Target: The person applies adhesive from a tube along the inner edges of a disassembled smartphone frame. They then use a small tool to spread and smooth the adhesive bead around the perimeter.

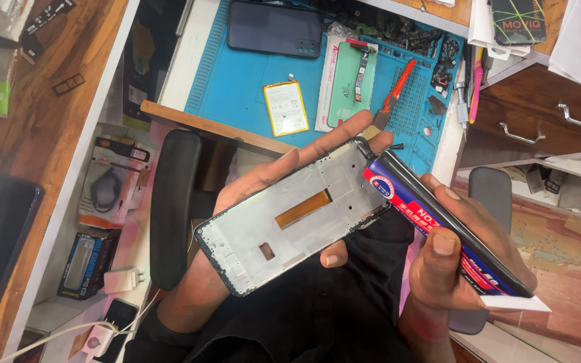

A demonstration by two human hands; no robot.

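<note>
Below the blue repair mat point(237, 81), the left hand point(263, 181) cradles a bare phone frame point(290, 218); the right hand point(465, 255) clamps a red-and-blue-labelled black glue tube point(432, 215), nozzle touching the frame's top corner.

left hand point(263, 181) palm up, fingers cupped, right hand point(462, 252) fingers curled, gripping

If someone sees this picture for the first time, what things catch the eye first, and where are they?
In the centre, the left hand holds a bare phone frame with an orange flex strip. At its upper right corner the right hand presses the tip of a blue and red glue tube. Behind them, the blue mat carries a yellow-edged battery and a dark phone.
</note>
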